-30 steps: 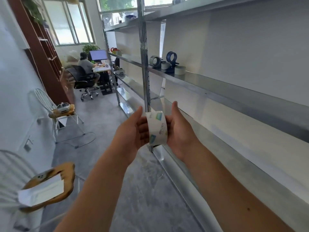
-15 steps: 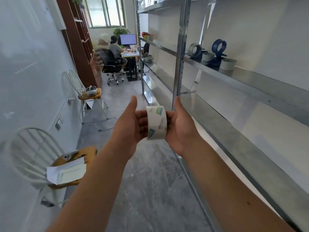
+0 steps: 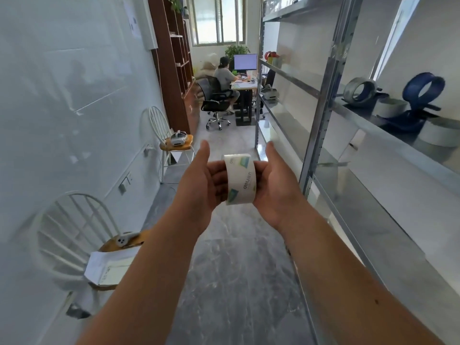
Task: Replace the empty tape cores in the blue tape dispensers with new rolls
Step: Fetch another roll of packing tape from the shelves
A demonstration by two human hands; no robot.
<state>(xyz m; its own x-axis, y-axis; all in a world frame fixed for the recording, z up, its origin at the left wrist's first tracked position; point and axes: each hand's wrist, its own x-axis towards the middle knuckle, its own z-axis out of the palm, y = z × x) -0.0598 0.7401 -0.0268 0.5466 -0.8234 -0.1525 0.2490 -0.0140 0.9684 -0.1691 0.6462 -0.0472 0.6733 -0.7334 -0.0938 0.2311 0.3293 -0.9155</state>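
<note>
Holding the new roll (image 3: 241,180) between them, the left hand (image 3: 196,188) and the right hand (image 3: 276,190) are raised in front of the person, above the aisle floor (image 3: 236,282). Each hand grips one side of the roll, with the thumb up and the fingers curled against its face. The roll is white with green and blue printed patches and looks unused, though whether it is wrapped I cannot tell.

The roll is well apart from the blue tape dispenser (image 3: 423,95), which stands on the metal shelf (image 3: 398,143) to the right. Its hoop looks bare of tape. Just beside it, further along the shelf, is a second dispenser (image 3: 361,92) carrying a grey ring, and I cannot tell whether that is a spent core or a roll. Two white rolls, one (image 3: 440,135) in front of the blue dispenser and one (image 3: 392,109) between the two dispensers, also sit on the shelf.

By my reading the task is early. A fresh roll is in hand, but no dispenser is being touched, and nothing shows a core removed or a roll fitted. Carrying the roll to the shelf, pulling the old core and seating the new roll all appear to remain.

Further out, two white chairs stand by the left wall, the near chair (image 3: 69,235) holding papers (image 3: 109,267). A person (image 3: 224,75) sits at a desk at the far end.
</note>
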